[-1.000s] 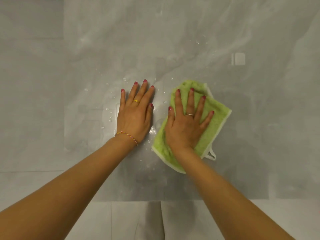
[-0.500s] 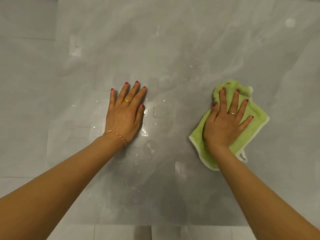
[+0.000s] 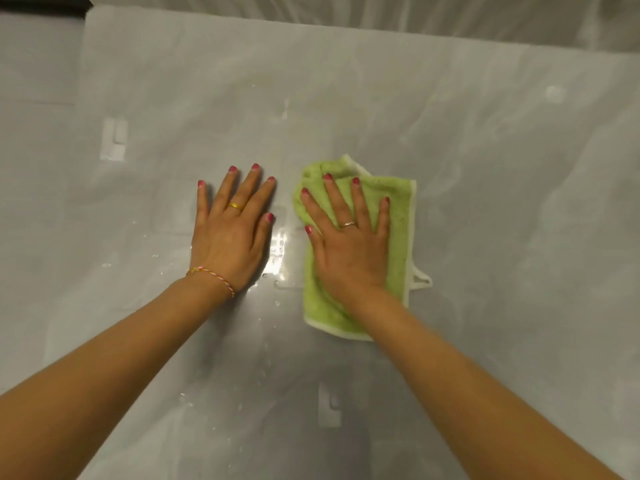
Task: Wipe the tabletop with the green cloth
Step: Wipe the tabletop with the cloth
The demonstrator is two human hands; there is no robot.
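Here the right hand (image 3: 349,247) lies flat on the green cloth (image 3: 398,237), fingers straight and spread, palm pressing it down onto the grey counter (image 3: 502,202). The cloth is folded, with a pale trim along its edges and a small white loop (image 3: 423,280) sticking out on its right side. It sits near the middle of the counter, well away from the far edge and slightly right of centre. The left hand (image 3: 230,237) rests palm-down on the bare counter just beside the cloth, fingers straight and a little fanned, holding nothing; its thumb is near the cloth's left edge but apart from it. A gold ring (image 3: 235,206) shows on the left hand, a thin band (image 3: 349,224) on the right, and a braided bracelet (image 3: 211,277) circles the left wrist. Between the two hands a wet patch (image 3: 278,247) shines, and small water droplets (image 3: 152,256) are scattered on the counter to the left of and below the left hand.
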